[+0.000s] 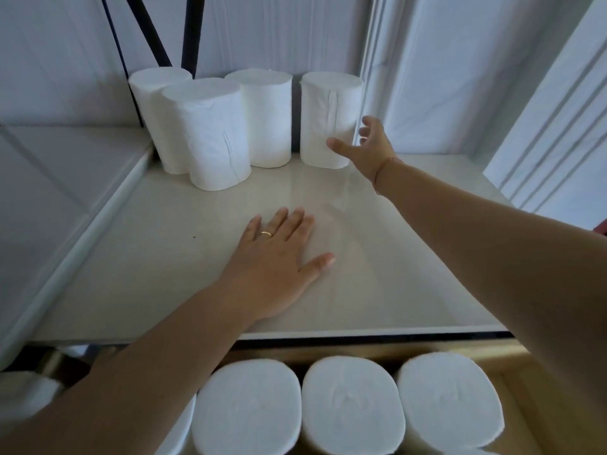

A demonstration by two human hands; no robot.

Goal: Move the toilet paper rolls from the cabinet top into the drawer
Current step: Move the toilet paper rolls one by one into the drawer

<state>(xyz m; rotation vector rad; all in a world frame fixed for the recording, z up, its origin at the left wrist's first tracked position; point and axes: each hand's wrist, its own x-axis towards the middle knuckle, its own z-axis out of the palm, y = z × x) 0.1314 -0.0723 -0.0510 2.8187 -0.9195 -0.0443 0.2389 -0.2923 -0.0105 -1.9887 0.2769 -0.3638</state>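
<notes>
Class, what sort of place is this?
Probably a home bathroom or storage corner: toilet paper rolls stand on a cabinet top, more fill the open drawer, and white tiled walls surround them.

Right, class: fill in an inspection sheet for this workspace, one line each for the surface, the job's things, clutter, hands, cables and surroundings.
Surface: pale cabinet top, glossy, mostly bare, one tiny dark speck near its left side.
Job's things: four toilet paper rolls upright at the back of the top; more rolls in the drawer standing on end below the front edge.
Clutter: nothing seen.
Hands: left hand flat on the top, empty, gold ring on a finger; right hand open, reaching at the rightmost roll, not yet closed on it.
Cables: nothing seen.
Surroundings: white panelled walls; dark bars behind the rolls.
</notes>
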